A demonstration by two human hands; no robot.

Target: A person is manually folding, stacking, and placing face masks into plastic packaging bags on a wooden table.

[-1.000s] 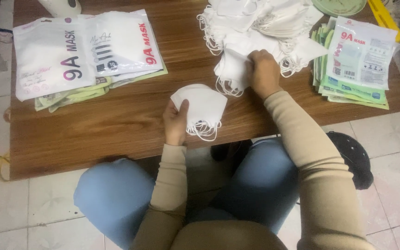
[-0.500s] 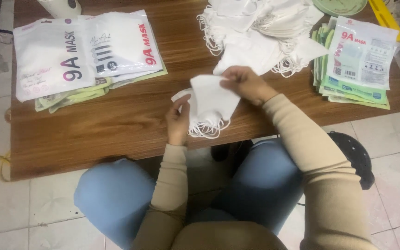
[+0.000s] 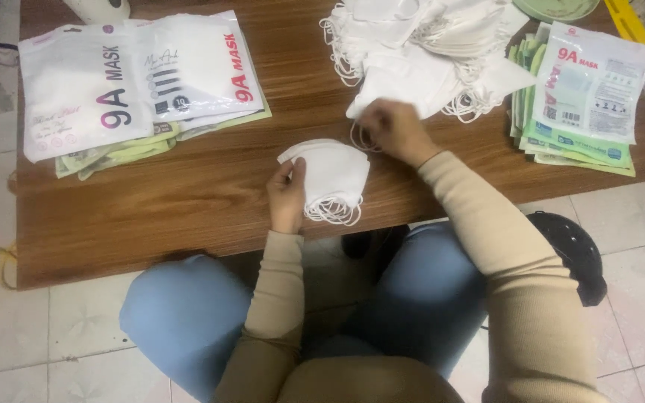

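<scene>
While gripped at its left edge by the left hand (image 3: 287, 195), thumb on top and fingers beneath, small stack of folded white face masks (image 3: 330, 173) hovering just over the near edge of the wooden table (image 3: 188, 201), ear loops dangling in a tangle off its lower side. Looks thin: a few masks laid flat on one another, curved top edges roughly aligned, fabric clean and soft, loops loose and unruly.

Just beyond the stack and to its right, right hand (image 3: 396, 130) curled at the near edge of the loose pile of white masks (image 3: 427, 56), fingers pinched on an ear loop or mask edge there; whether a whole mask is lifted cannot be told. Pile large and jumbled, loops spilling at its sides.

Judging by this layout: gathering well under way but far from finished. Only a slim stack collected, a big heap left loose.

Farther right of the stack, beyond the pile, a stack of flat printed pouches (image 3: 584, 93), green-edged, seemingly unfilled. Far left of the stack, filled white mask packets (image 3: 139, 78) lying overlapped on greenish ones, suggesting some bundles already packed. Below the stack, blue-jeaned knees against tiled floor (image 3: 9, 343).
</scene>
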